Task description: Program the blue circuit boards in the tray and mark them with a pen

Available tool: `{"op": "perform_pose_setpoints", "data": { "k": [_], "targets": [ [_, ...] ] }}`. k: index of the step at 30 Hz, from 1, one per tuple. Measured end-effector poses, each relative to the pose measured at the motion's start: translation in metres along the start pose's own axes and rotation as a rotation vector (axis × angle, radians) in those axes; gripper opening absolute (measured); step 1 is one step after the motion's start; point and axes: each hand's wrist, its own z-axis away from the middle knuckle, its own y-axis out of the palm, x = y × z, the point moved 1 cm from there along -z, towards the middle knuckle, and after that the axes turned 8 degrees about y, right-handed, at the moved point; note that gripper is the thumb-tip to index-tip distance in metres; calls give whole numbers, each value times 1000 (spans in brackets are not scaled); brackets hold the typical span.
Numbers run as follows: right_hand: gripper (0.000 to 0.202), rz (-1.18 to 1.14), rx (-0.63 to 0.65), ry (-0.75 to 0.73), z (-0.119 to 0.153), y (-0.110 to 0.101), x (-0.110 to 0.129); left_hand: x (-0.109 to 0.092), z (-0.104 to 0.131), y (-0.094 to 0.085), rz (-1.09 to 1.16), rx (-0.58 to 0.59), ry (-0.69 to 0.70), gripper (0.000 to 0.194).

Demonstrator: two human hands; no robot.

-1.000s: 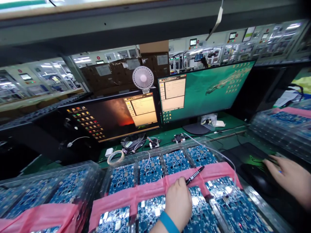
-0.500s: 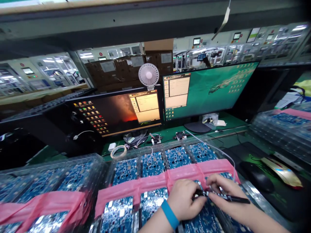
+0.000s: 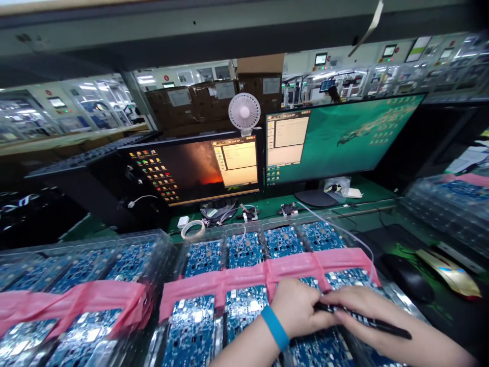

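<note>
A black marker with white lettering (image 3: 376,324) lies across both hands above the middle tray of blue circuit boards (image 3: 193,331). My left hand (image 3: 296,308), with a blue wristband (image 3: 275,328), pinches its left end. On the right, my right hand (image 3: 357,306) is closed on the marker's body, fingertips close to the left ones. A pink strip (image 3: 240,277) runs across the boards just behind the hands. The marker's tip is hidden by the fingers.
Left of the middle tray stands another board tray (image 3: 126,262) with pink strips. Two monitors (image 3: 194,168) (image 3: 344,142), a small white fan (image 3: 244,111) and a tape roll (image 3: 193,230) are behind. A black mouse (image 3: 408,278) and a gold mouse (image 3: 449,272) are at right.
The view has shifted, so the scene sits slightly further right. My right hand has closed in over the marker, its fingers now nearer my left hand; the marker slants down more to the right.
</note>
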Motion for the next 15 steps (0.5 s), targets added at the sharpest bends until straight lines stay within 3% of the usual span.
{"op": "perform_pose_setpoints", "data": {
  "k": [3,6,8,10,12,15],
  "targets": [
    [36,0,-68,-31,2,-5,1,1,2,-12,69,-59,-8,44],
    [26,-201,-373,41,2,-11,-2,4,6,-34,179,-183,-78,38],
    [34,-429,-603,63,-3,-15,-1,11,12,-48,172,-232,-204,25],
    [36,-541,-716,129,-16,-17,7,20,22,-59,66,-217,-315,21],
    [30,-492,-674,247,-42,-15,18,31,35,-62,-76,-147,-391,20],
    [24,-441,-505,346,-95,-1,32,44,55,-56,-201,3,-510,21]
  ]
}}
